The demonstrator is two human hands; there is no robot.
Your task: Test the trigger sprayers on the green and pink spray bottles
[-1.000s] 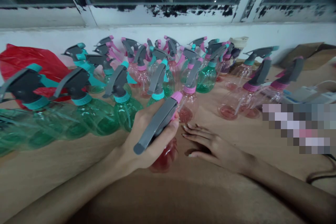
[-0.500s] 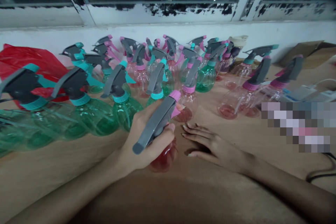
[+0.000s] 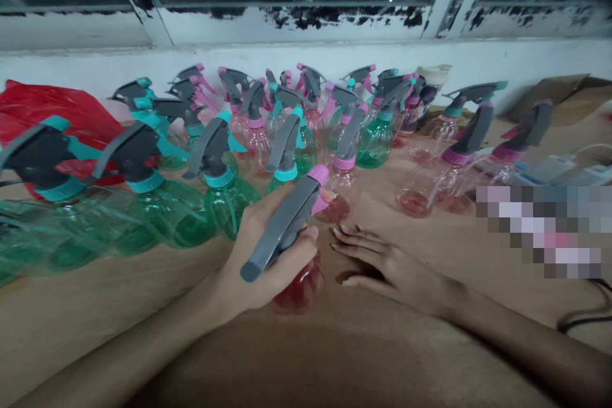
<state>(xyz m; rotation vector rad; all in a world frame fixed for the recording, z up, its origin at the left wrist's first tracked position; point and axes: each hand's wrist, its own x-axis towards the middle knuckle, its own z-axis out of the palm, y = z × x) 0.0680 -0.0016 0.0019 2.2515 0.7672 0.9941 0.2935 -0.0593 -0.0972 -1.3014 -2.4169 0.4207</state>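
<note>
My left hand (image 3: 261,255) is wrapped round the neck of a pink spray bottle (image 3: 299,287), under its grey trigger head with a pink nozzle. The bottle stands on the wooden table (image 3: 382,357), and red-pink shows in its lower part. My fingers hide its collar and most of its trigger. My right hand (image 3: 375,261) lies palm down on the table just right of that bottle, fingers stretched out, holding nothing. Behind my left hand stand a green spray bottle (image 3: 233,201) with a turquoise collar and another pink spray bottle (image 3: 342,194).
Green spray bottles (image 3: 176,217) line the left side, in front of a red plastic bag (image 3: 57,108). Several more, pink and green, crowd toward the white wall (image 3: 540,57). Pink bottles (image 3: 415,191) stand at the right, near a cardboard box (image 3: 554,99) and a black cable (image 3: 583,320).
The left thumb and fingers have shifted slightly on the spray bottle, showing more of its pink trigger. The bottle's head has moved a touch left. The right hand stays where it was.
</note>
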